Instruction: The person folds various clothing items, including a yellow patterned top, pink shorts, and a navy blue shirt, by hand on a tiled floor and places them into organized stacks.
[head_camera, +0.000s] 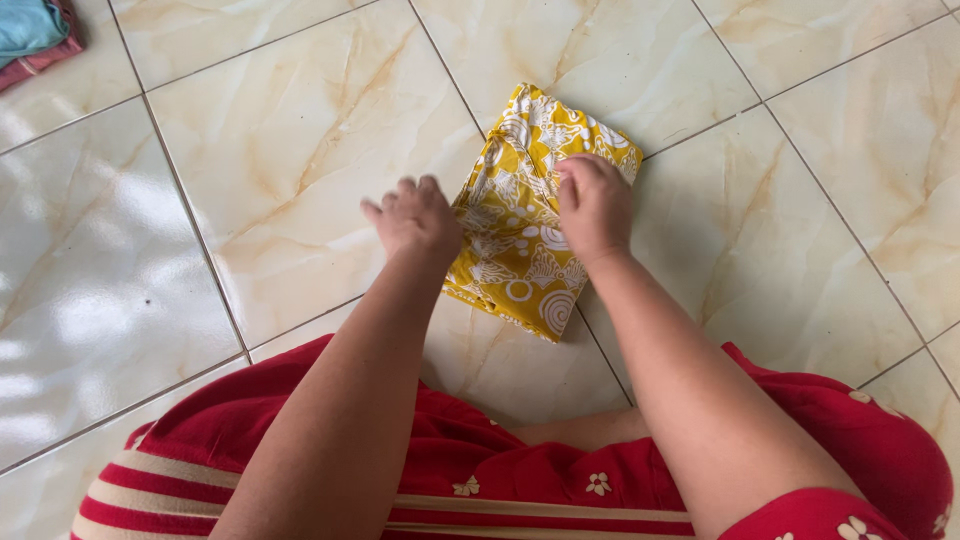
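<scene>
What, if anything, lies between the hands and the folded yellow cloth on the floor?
Nothing visible. The right hand rests on top of the cloth, and the left hand sits at its left edge, with only bare tile around them.

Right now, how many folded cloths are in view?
2: a yellow patterned cloth on the floor under both hands; a blue cloth at the top left corner, partly cut off.

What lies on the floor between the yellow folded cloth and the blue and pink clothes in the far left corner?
Nothing: the head view shows only bare cream floor tiles between the yellow cloth and the blue and pink clothes.
</scene>
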